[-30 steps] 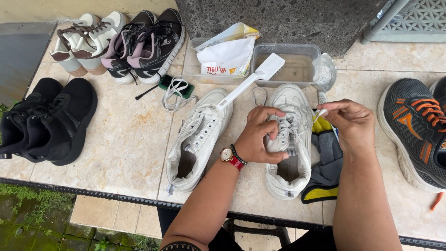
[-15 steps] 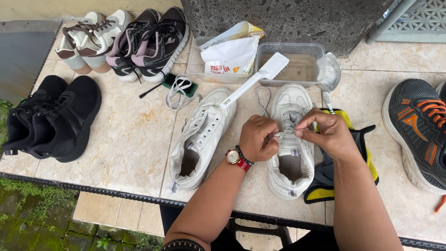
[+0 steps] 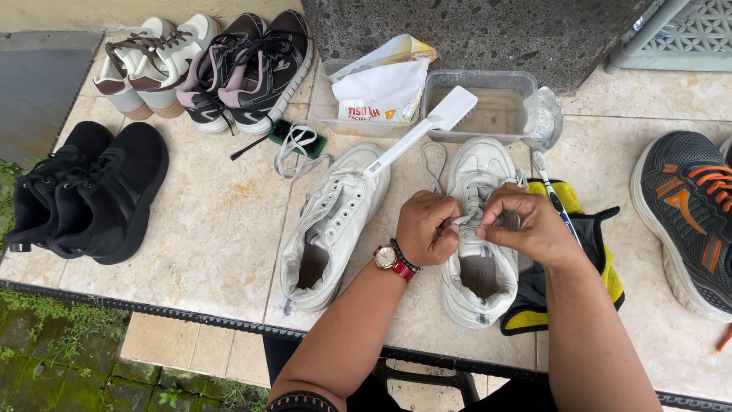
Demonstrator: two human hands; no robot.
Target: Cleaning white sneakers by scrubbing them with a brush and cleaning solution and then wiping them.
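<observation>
Both hands work over the right-hand white sneaker [image 3: 482, 229], which stands toe-away on the tiled tabletop [image 3: 206, 221], its outer side against a yellow and dark cloth [image 3: 591, 263]. Left hand [image 3: 427, 227], fingers curled tight, pinches the grey lace [image 3: 433, 164] at the eyelets; right hand [image 3: 526, 225] pinches the laces opposite, knuckles up. Hands nearly touching above the tongue. Laceless white sneaker [image 3: 332, 225] lies just left, a white brush [image 3: 423, 130] resting across its toe. Clear water tub [image 3: 488, 107] and tissue pack [image 3: 381, 91] behind. Toothbrush [image 3: 553, 194] beside the right hand. Black shoes [image 3: 91, 191] far left, well apart.
</observation>
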